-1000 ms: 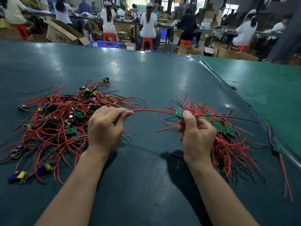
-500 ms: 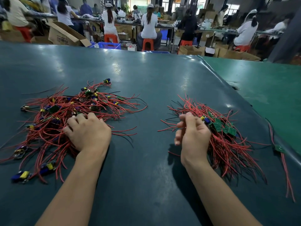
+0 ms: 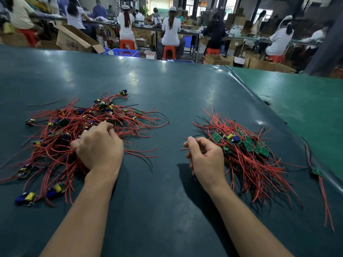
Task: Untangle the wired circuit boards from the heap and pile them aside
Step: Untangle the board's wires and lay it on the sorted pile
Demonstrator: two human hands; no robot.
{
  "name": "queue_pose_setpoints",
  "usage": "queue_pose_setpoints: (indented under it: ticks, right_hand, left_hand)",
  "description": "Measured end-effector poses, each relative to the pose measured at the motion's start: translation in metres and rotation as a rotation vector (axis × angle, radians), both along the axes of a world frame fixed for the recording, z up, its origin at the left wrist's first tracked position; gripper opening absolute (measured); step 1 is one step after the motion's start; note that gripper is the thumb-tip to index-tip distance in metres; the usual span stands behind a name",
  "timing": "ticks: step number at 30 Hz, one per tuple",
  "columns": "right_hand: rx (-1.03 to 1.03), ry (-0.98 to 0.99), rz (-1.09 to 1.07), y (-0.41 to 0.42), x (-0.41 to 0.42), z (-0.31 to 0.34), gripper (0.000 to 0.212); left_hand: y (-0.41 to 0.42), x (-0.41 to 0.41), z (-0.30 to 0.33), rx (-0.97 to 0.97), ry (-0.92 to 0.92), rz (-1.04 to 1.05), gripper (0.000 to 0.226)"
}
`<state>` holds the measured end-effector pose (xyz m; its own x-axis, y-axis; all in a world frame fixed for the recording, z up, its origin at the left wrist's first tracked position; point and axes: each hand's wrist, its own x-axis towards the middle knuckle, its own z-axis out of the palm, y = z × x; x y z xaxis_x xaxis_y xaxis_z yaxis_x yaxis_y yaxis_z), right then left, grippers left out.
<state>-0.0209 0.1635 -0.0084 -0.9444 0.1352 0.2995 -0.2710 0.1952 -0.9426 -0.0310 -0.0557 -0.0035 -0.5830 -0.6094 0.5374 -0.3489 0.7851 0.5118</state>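
The left hand (image 3: 99,145) covers part of the heap (image 3: 74,130), so its fingertips are hidden among the red wires. The right hand (image 3: 205,156) curls, and its palm side cannot be seen. Both arms are cut off at the near edge. The far workers (image 3: 170,28) look blurry.

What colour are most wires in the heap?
Red, with a few black; wires show best in the head view.
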Motion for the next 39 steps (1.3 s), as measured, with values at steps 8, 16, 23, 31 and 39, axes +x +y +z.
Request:
queue_pose_setpoints:
  ticks: [8, 16, 23, 31, 39]
  right_hand:
    - [0.017, 0.007, 0.014, 0.000, -0.003, -0.005, 0.027]
    - [0.252, 0.020, 0.303, -0.001, -0.003, -0.008, 0.051]
    - [0.055, 0.126, 0.364, 0.005, 0.000, 0.008, 0.036]
    - [-0.749, -0.093, 0.350, 0.015, -0.007, 0.020, 0.019]
    - [-0.761, -0.223, 0.463, 0.021, -0.001, 0.025, 0.023]
  left_hand:
    - [0.025, 0.006, 0.003, -0.034, 0.354, -0.344, 0.018]
    - [0.075, 0.022, 0.001, -0.340, 0.564, -1.064, 0.016]
    - [0.101, 0.024, -0.007, -0.208, 0.545, -1.294, 0.021]
    - [0.072, 0.018, -0.014, 0.211, 0.458, -0.944, 0.056]
    - [0.083, 0.005, 0.000, 1.208, 0.272, -0.892, 0.060]
